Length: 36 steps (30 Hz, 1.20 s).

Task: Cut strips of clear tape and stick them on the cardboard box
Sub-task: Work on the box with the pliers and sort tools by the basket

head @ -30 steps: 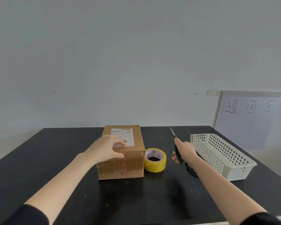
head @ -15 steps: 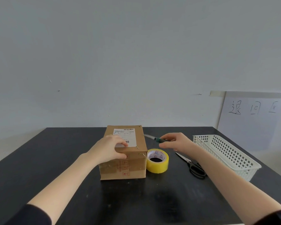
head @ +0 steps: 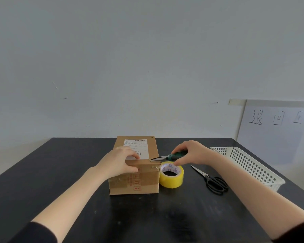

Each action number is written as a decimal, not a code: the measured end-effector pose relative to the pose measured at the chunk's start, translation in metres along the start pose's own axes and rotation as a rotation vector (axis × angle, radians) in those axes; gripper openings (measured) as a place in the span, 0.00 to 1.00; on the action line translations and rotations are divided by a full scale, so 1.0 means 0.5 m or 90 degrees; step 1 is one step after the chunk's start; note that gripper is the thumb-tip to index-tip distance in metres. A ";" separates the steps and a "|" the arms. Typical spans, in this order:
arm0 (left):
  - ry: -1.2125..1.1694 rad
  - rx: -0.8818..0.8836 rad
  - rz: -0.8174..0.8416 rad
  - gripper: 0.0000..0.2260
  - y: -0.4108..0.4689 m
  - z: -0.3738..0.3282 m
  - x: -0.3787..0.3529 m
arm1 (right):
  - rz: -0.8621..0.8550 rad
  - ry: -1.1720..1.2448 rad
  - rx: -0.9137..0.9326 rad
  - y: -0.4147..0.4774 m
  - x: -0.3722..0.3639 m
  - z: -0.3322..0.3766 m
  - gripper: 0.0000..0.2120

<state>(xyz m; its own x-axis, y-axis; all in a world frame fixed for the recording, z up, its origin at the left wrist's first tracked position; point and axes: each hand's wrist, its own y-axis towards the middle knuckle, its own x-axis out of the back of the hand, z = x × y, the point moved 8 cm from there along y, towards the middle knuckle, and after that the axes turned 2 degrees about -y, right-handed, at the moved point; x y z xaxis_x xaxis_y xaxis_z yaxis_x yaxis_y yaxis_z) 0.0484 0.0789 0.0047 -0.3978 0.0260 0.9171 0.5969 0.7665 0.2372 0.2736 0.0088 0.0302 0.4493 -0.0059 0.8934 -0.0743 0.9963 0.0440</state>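
Your left hand (head: 120, 161) grips the cardboard box (head: 135, 181) at its near top edge. Your right hand (head: 191, 153) pinches a green-handled tool (head: 167, 157), tip at the box corner. The tape roll (head: 171, 178) sits just under that hand.

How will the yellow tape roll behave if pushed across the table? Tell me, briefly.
The tape roll lies flat, hole up, so it should slide, not roll. The black table looks smooth, so it probably slides easily. Its thick winding suggests a stiff, fairly heavy ring; pushed left, it would soon meet the cardboard box.
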 end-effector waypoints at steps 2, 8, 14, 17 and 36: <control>0.001 0.001 -0.001 0.19 0.001 0.001 0.000 | 0.002 -0.010 0.007 0.001 -0.001 0.006 0.16; 0.004 0.003 -0.001 0.19 0.000 0.001 0.000 | 0.007 -0.022 0.007 0.008 -0.010 0.012 0.18; 0.004 0.000 -0.001 0.19 -0.001 -0.001 0.002 | 0.003 -0.021 -0.016 0.014 -0.017 0.000 0.15; 0.004 -0.002 -0.002 0.19 0.000 -0.001 0.002 | 0.001 -0.011 -0.024 0.013 -0.021 -0.005 0.14; -0.007 -0.012 -0.014 0.19 -0.001 0.003 0.001 | -0.029 0.112 -0.050 -0.006 -0.057 -0.029 0.14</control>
<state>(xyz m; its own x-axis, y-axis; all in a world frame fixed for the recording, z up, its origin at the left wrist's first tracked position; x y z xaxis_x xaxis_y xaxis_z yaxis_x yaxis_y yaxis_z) 0.0468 0.0798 0.0047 -0.4194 0.0166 0.9077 0.6011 0.7543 0.2639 0.2741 0.0072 -0.0018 0.6003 -0.0426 0.7986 0.0165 0.9990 0.0409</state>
